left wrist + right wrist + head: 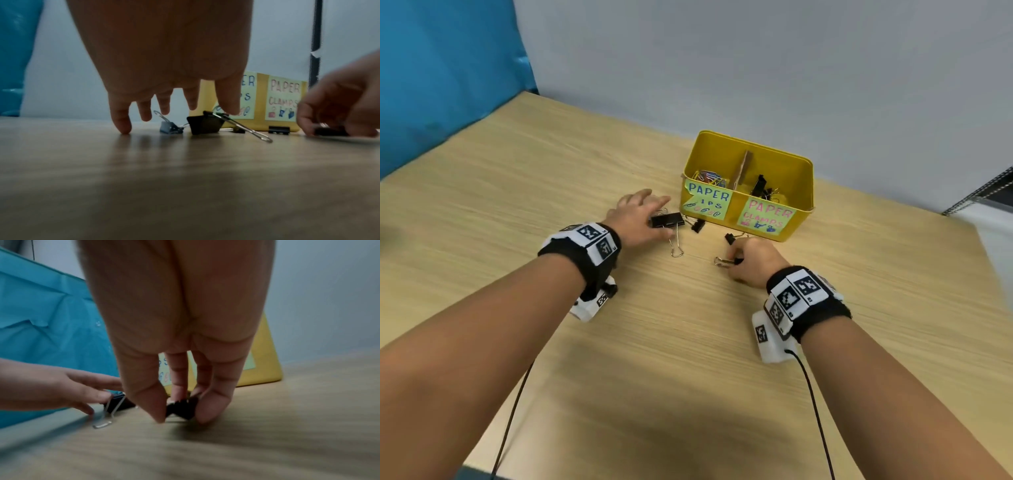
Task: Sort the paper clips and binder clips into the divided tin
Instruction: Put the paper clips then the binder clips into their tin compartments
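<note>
The yellow divided tin stands at the back of the table, with coloured paper clips in its left half and black binder clips in its right half. A large black binder clip lies in front of the tin. My left hand hovers over it with spread, straight fingers and grips nothing. Near the tin's front, my right hand pinches a small black binder clip low on the table; its gold wire loop sticks out to the left.
More small binder clips lie loose by the tin's front wall: one black, another black, and a bluish one. A blue sheet hangs at the left. A grey wall rises behind the tin.
</note>
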Available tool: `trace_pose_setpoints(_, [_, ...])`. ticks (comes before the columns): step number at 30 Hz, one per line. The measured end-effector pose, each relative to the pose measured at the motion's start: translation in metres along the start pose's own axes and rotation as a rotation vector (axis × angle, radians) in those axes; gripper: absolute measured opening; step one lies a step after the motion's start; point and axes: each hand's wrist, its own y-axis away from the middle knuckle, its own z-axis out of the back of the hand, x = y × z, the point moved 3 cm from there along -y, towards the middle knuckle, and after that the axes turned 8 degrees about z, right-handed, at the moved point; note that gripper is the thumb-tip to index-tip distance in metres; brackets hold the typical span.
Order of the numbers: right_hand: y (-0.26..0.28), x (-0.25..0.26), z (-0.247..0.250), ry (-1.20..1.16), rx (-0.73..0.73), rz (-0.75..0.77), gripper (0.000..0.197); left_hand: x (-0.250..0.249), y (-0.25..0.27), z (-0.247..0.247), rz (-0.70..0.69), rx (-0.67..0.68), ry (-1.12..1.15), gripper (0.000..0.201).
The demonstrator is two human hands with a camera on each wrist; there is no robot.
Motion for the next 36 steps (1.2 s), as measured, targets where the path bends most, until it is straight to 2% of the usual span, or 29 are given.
trace_pose_setpoints(3, [-0.006, 0.011, 0.002, -0.061, -0.120, -0.010, 0.026, -0.009, 0.002, -0.006, -0.045, 0.012, -0.129, 0.066])
trace_pose_setpoints(8, [-0.014, 0.014, 0.000, 0.081, -0.290, -0.021, 0.026, -0.011, 0.009, -0.003, 0.035, 0.078, 0.011, 0.060])
trace_pose_setpoints(11, [-0.016, 0.014, -0.008, 0.135, -0.217, -0.034, 0.026, -0.009, 0.010, -0.003, 0.068, 0.078, 0.061, 0.051])
trace_pose_setpoints(14, [-0.016, 0.018, -0.014, 0.117, -0.130, 0.028, 0.019, -0.012, 0.014, -0.005, 0.055, 0.079, 0.063, 0.046])
trace_pose_setpoints(17, [-0.013, 0.020, -0.011, 0.129, -0.100, 0.083, 0.021, -0.016, 0.019, -0.007, 0.026, 0.053, 0.061, 0.041])
trace_pose_setpoints(23, [0.002, 0.017, -0.017, 0.073, -0.036, 0.089, 0.032, -0.017, 0.027, -0.006, -0.018, 0.023, 0.157, 0.040])
trace_pose_setpoints(26, [0.012, 0.016, -0.015, 0.093, -0.043, 0.105, 0.031, -0.014, 0.028, -0.010, 0.005, 0.018, 0.176, 0.037])
trace_pose_setpoints(28, [0.018, 0.022, 0.003, 0.034, -0.140, 0.142, 0.030, -0.013, 0.029, -0.012, 0.019, 0.034, 0.169, 0.036])
trace_pose_setpoints(33, [0.012, 0.028, 0.088, -0.114, -0.619, 0.160, 0.033, -0.012, 0.031, -0.008, 0.020, 0.039, 0.171, 0.039])
trace_pose_setpoints(36, [0.000, 0.023, 0.105, -0.013, -0.643, 0.094, 0.041, -0.010, 0.033, 0.002, 0.009, 0.021, 0.205, 0.041])
